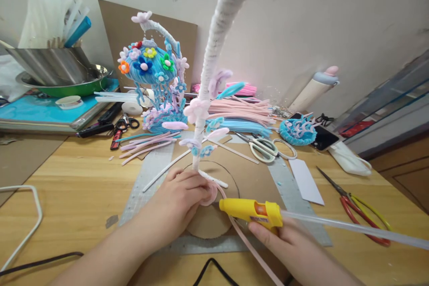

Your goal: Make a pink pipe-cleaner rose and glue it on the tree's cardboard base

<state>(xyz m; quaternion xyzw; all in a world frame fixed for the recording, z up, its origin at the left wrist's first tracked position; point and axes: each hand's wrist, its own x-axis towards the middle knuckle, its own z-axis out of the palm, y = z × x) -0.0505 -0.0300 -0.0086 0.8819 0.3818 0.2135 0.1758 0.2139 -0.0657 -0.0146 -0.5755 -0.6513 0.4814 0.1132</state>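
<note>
My left hand point(182, 194) is closed at the foot of a tall stem wrapped in white pipe cleaner point(209, 58), its fingertips pressing on a coil of pale pink pipe cleaner point(210, 194). A long pink strand point(250, 246) runs from the coil toward the front edge. Pink, lilac and blue pipe cleaner flowers and leaves stick out from the stem. In my right hand point(284, 239) is a yellow hot glue gun point(251, 211), its nozzle pointing left, close beside the coil. A clear glue stick point(351, 230) extends from its back. Beneath lies a cardboard circle point(214, 223).
Behind stands a blue flowered pipe cleaner lamp point(150, 71). Bundles of pink pipe cleaners point(239, 111), white-handled scissors point(263, 148) and a small blue ring piece point(297, 132) lie at the back. Red-and-yellow pliers point(360, 214) rest at right, a metal bowl point(53, 65) at left.
</note>
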